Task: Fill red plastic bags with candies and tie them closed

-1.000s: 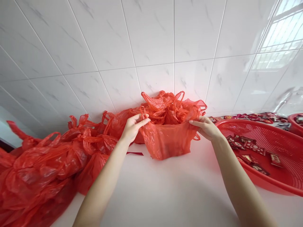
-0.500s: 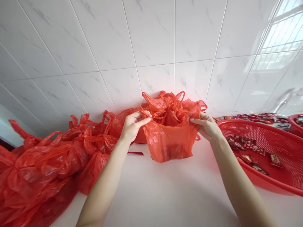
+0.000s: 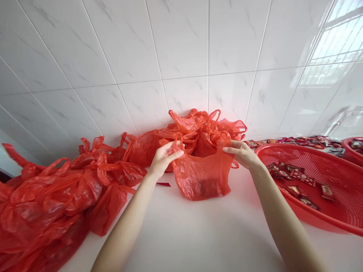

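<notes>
A thin red plastic bag (image 3: 202,175) hangs between my two hands over the white table (image 3: 198,234), its bottom at or near the surface. Something dark shows faintly through its lower part. My left hand (image 3: 167,156) pinches the bag's upper left corner by the handle between thumb and fingers. At the upper right corner, my right hand (image 3: 242,153) has the other side between thumb and fingers. Directly behind the held bag rises a heap of red bags (image 3: 187,124).
Filled red bags (image 3: 56,200) pile up along the left. On the right stands a red perforated basket (image 3: 312,211) holding several wrapped packets (image 3: 303,177). More packets (image 3: 312,141) lie along the tiled wall (image 3: 184,41). A dark red strip (image 3: 163,184) lies near my left wrist.
Both hands have come down slightly with the bag, and my right hand has shifted a little left. The bag's top edge is less stretched.
</notes>
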Action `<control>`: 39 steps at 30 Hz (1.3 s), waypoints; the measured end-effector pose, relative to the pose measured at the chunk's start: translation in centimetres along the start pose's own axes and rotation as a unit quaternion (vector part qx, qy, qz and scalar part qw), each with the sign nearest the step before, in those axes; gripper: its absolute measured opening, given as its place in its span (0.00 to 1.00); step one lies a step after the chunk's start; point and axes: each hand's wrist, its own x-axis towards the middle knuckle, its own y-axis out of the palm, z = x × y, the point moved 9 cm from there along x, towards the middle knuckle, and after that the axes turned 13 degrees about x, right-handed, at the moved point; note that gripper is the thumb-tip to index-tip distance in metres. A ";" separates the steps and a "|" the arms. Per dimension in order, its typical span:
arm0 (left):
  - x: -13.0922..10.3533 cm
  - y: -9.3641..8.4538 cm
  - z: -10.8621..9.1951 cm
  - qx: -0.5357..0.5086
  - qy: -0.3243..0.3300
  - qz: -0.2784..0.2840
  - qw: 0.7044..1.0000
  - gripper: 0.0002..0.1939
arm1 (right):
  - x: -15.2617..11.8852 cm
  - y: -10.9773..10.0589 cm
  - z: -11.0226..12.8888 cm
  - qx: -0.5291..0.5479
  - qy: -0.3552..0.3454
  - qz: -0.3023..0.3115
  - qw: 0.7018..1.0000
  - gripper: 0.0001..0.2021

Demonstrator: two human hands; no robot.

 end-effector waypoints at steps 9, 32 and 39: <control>0.5 0.6 3.9 0.030 -0.059 0.021 0.998 0.23 | 1.2 -2.2 -3.4 -0.072 0.041 -0.048 0.995 0.20; 0.6 1.3 0.2 -0.093 -0.034 -0.067 0.993 0.21 | 0.9 2.6 -1.4 0.099 -0.032 0.034 0.994 0.16; 0.4 1.7 0.6 -0.090 -0.057 -0.060 0.992 0.20 | 0.2 2.9 -1.1 0.076 -0.039 0.015 0.996 0.15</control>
